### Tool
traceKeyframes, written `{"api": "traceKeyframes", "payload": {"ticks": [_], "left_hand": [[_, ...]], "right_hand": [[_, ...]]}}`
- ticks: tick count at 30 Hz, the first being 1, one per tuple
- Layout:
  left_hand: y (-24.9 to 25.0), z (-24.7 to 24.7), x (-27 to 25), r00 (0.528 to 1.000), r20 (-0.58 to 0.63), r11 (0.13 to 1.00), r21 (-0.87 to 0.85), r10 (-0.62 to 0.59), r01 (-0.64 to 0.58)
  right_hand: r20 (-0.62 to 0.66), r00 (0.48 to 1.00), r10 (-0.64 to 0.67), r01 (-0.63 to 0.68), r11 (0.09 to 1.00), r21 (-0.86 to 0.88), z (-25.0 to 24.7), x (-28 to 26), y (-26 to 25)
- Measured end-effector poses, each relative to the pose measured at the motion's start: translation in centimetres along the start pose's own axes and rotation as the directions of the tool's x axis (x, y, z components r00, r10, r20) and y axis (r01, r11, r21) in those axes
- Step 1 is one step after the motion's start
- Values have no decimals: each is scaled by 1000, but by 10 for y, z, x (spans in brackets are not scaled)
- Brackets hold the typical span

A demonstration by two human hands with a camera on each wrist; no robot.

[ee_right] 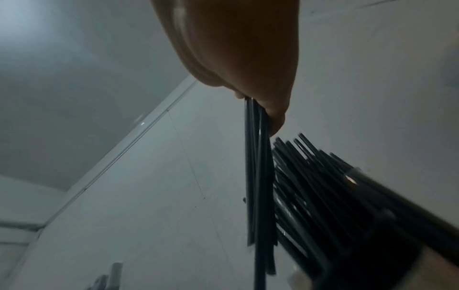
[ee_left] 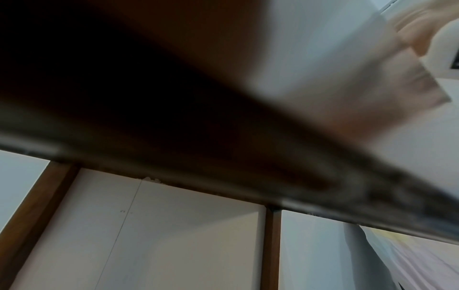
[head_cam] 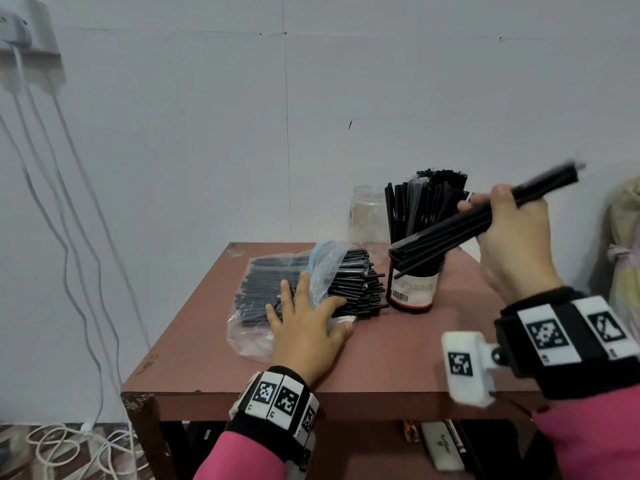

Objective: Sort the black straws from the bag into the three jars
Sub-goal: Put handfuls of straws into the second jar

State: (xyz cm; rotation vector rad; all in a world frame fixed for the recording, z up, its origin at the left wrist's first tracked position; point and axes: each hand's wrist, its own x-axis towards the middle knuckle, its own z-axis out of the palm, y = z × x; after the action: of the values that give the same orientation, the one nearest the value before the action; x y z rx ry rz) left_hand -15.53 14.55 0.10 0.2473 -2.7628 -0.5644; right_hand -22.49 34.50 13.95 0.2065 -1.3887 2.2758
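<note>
A: Our right hand [head_cam: 512,244] has its grip clamped mid-length on a bundle of thin black plastic straws [head_cam: 485,221], tilted above the straw-filled labelled jar [head_cam: 414,289].

B: They look light, stiff and slick, so we judge a loose pinch would let them fan out.

A: Our left hand [head_cam: 306,327] lies flat, fingers spread, on the clear plastic bag [head_cam: 249,337] of straws on the reddish worktop [head_cam: 381,368]. An empty clear jar [head_cam: 367,216] stands behind.

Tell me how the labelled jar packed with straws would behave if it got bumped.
The labelled jar looks top-heavy: its straws stand well above the rim, so it may tip. The straws fan outward loosely, so they would probably spill. The bundle in the right hand is tilted just above them, so take care.
</note>
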Motion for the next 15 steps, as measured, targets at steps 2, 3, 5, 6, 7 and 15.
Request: {"api": "traceKeyframes", "payload": {"ticks": [2, 3, 5, 6, 7, 15], "left_hand": [[0, 0, 0, 1000, -2, 1000, -2, -1, 1], [0, 0, 0, 1000, -4, 1000, -4, -2, 2], [0, 0, 0, 1000, -3, 1000, -5, -4, 4], [1, 0, 0, 1000, -3, 1000, -5, -3, 3], [1, 0, 0, 1000, -2, 1000, -5, -2, 2], [1, -1, -1, 1000, -2, 1000, -16, -3, 3]], "right_hand": [[87, 994, -63, 74, 989, -129, 8, 10, -11], [132, 988, -83, 107, 976, -190, 13, 15, -14], [209, 972, -104, 161, 947, -276, 22, 22, -17], [240, 965, -109, 180, 937, -301, 27, 24, -17], [267, 957, -112, 196, 929, -313, 31, 26, -17], [452, 888, -85, 301, 850, -433, 39, 40, -2]]}}
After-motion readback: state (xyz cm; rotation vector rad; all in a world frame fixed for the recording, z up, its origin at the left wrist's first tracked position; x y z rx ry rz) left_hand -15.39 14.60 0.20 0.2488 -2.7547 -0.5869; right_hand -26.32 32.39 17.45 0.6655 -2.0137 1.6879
